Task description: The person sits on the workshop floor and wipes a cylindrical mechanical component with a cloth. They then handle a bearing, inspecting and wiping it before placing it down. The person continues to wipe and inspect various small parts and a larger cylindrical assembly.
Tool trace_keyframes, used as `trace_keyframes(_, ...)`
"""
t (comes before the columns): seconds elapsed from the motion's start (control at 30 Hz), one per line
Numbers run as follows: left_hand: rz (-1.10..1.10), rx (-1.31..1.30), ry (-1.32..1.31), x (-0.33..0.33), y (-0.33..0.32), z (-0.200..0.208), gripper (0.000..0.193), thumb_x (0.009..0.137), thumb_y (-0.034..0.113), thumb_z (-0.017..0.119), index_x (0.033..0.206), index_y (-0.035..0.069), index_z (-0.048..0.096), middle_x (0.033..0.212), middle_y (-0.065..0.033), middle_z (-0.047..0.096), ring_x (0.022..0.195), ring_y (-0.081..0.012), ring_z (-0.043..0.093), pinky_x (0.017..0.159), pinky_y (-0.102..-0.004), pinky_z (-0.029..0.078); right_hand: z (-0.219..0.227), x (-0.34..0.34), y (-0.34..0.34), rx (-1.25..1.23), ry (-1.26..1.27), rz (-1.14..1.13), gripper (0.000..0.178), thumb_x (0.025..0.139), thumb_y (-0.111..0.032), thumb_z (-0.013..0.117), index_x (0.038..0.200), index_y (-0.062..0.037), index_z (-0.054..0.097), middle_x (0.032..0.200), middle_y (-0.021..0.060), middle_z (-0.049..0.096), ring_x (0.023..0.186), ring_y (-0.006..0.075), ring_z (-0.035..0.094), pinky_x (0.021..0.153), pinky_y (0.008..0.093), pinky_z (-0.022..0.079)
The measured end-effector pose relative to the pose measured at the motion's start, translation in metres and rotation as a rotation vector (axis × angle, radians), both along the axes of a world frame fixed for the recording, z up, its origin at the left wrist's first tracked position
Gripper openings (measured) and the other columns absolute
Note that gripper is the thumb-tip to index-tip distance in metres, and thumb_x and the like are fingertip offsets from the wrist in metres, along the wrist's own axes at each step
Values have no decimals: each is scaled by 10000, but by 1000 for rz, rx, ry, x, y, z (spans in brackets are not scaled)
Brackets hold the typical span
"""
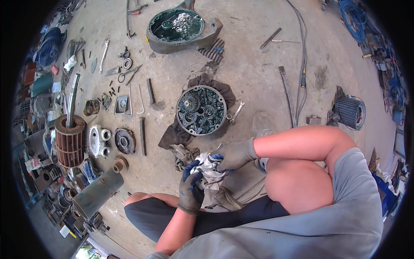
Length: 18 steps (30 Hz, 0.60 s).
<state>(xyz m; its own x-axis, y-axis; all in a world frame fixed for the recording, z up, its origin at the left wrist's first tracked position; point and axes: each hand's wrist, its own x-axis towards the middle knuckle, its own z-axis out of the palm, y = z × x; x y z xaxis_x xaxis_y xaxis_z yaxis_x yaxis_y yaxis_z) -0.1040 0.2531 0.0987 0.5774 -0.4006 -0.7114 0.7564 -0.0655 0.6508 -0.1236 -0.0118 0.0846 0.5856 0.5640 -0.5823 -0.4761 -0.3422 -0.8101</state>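
Fingers, left hand: closed around white rag | right hand: closed on same rag

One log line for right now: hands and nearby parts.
left hand: gripping white rag | right hand: gripping same rag | ahead: round gear unit on dark cloth | wrench: right of unit

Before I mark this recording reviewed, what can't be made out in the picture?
In the head view:
Inside of the white rag: hidden by its folds, the left hand and the right hand.
Middle of the dark cloth: covered by the round gear housing.
Far end of the upper green housing: cut off by the upper edge.
Small parts crowded toward the left rim: many too small to identify.
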Motion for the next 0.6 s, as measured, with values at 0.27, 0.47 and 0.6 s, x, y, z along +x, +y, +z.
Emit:
trace_keyframes(0.27,192,-203,444,-14,-12,-21,595,1161,527,447,1380,-11,579,1309,-185,676,1183,-314,678,1031,-471,571,-4,-30,9,38,55,145,571,991,-428,713,1447,-94,632,1284,211,739,1159,376,701,1038,460,520)
trace_keyframes(0.47,-66,315,49,-32,-21,-31,578,1155,520,506,1095,-16,713,941,-77,685,833,-158,588,780,-343,522,-1,-30,26,8,53,368,673,1021,-481,658,1511,-33,553,1419,259,668,1296,411,640,1124,472,470)
trace_keyframes(0.6,-155,374,-41,-29,-21,-33,603,1141,506,543,858,-2,700,723,-33,593,708,-148,470,658,-375,424,-5,-36,32,28,-9,371,609,1020,-510,651,1437,-68,623,1338,247,709,1242,427,661,1106,487,476)
